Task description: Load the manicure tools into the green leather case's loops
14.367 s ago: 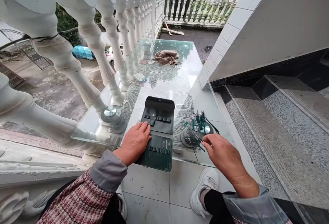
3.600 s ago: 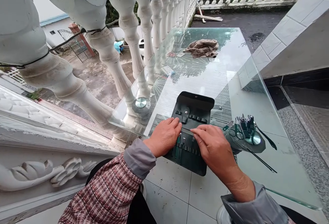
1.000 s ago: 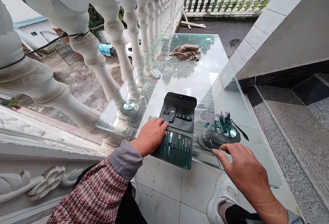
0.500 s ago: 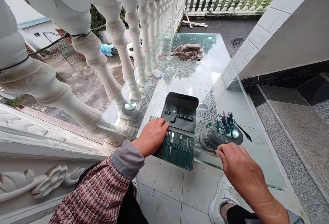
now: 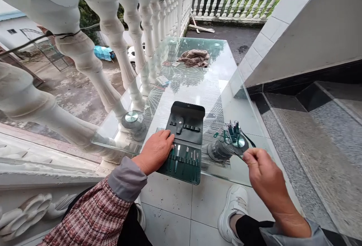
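A dark green tool case (image 5: 185, 133) lies unfolded on the glass table (image 5: 198, 84), with several small metal tools in its near loops. My left hand (image 5: 154, 152) rests flat on the case's left edge, fingers stretched out. A pile of green-handled manicure tools (image 5: 232, 135) lies on the glass to the right of the case. My right hand (image 5: 261, 172) is just in front of that pile, its fingers pinched on a thin dark tool (image 5: 237, 156) that points back toward the pile.
A white balustrade (image 5: 113, 38) runs along the table's left side. A brown cloth (image 5: 195, 57) and a small card (image 5: 162, 80) lie farther back. A tiled wall and dark steps (image 5: 296, 99) stand on the right. My white shoe (image 5: 233, 208) shows below the glass.
My right hand, open a second ago, has closed on a thin tool at the pile's near edge and lifted slightly. My left hand has stayed on the case.
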The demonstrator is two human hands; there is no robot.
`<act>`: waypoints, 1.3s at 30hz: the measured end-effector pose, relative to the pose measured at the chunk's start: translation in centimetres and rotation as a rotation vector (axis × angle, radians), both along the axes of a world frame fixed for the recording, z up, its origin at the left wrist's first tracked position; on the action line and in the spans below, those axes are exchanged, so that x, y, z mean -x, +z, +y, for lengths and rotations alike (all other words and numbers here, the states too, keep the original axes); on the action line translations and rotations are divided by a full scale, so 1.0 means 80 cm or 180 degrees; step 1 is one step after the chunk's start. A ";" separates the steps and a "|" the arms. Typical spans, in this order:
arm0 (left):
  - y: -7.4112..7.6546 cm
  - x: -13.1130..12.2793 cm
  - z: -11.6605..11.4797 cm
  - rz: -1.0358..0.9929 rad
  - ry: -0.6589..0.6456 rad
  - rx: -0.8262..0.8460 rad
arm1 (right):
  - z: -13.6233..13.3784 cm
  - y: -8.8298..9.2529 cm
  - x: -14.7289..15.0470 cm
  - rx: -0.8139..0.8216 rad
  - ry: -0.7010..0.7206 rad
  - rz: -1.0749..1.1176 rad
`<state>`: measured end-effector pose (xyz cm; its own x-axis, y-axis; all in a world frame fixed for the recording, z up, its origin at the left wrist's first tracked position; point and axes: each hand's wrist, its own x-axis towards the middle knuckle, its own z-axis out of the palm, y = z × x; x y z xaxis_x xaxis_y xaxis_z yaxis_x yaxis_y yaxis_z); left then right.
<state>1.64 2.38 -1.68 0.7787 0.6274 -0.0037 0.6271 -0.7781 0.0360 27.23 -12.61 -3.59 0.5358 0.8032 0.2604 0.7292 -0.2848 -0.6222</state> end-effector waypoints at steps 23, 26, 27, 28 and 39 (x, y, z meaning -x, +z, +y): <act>0.002 -0.003 -0.001 0.0012 0.0005 0.0022 | 0.017 0.003 0.019 -0.0783 0.0102 0.2666; 0.004 -0.003 -0.003 0.0033 0.0006 0.0044 | 0.021 0.001 0.024 -0.0647 0.0205 0.2663; 0.004 -0.003 -0.003 0.0036 0.0002 0.0043 | 0.023 0.001 0.027 -0.0607 0.0238 0.2665; 0.004 -0.003 -0.003 0.0042 -0.0001 0.0040 | 0.025 0.002 0.031 -0.0573 0.0266 0.2670; 0.000 0.000 -0.004 0.0047 -0.0080 -0.0035 | 0.064 0.000 0.082 -0.0321 0.0514 0.2538</act>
